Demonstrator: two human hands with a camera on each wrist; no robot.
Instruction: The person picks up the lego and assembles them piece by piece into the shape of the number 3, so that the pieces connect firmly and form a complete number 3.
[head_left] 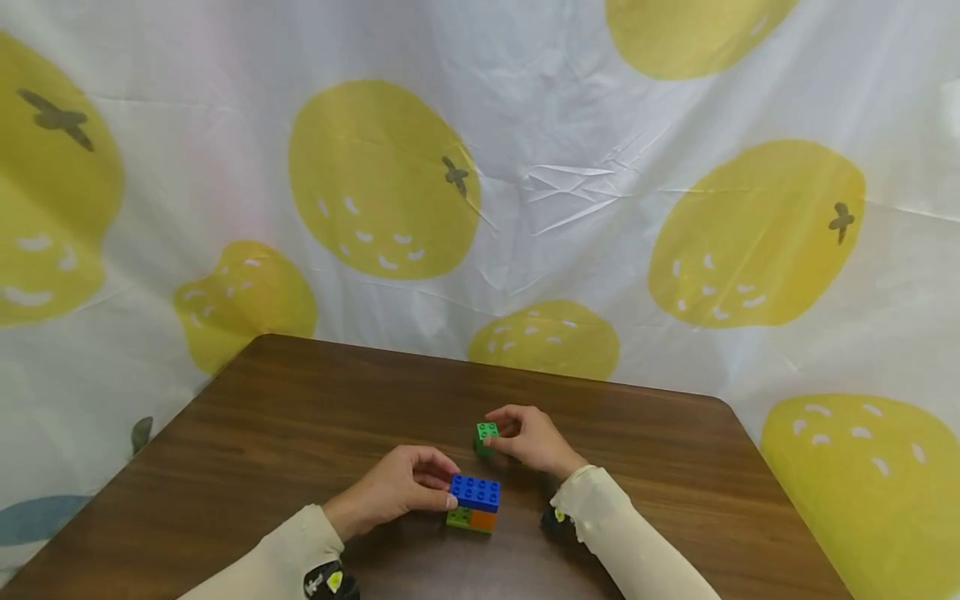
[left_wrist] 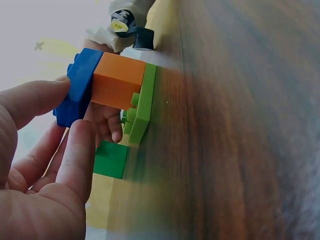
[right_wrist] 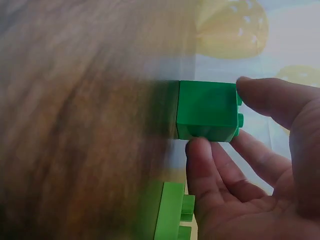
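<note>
A small stack of bricks stands on the brown table [head_left: 300,433]: a blue brick [head_left: 476,492] on top, an orange brick [head_left: 484,521] beneath it, and a light green plate [head_left: 459,517] at the bottom. My left hand [head_left: 405,485] pinches the blue brick [left_wrist: 77,87] at its left end; the orange brick [left_wrist: 116,80] and the green plate [left_wrist: 142,102] show in the left wrist view. Just behind the stack, my right hand [head_left: 528,437] pinches a small dark green brick [head_left: 486,436] that rests on the table. The right wrist view shows thumb and fingers round that green brick [right_wrist: 207,111].
A white cloth with yellow fruit shapes [head_left: 375,179] hangs behind the table and drapes around it. The table's far edge and rounded right corner [head_left: 723,404] lie close behind the hands. Both forearms wear cream sleeves [head_left: 630,542].
</note>
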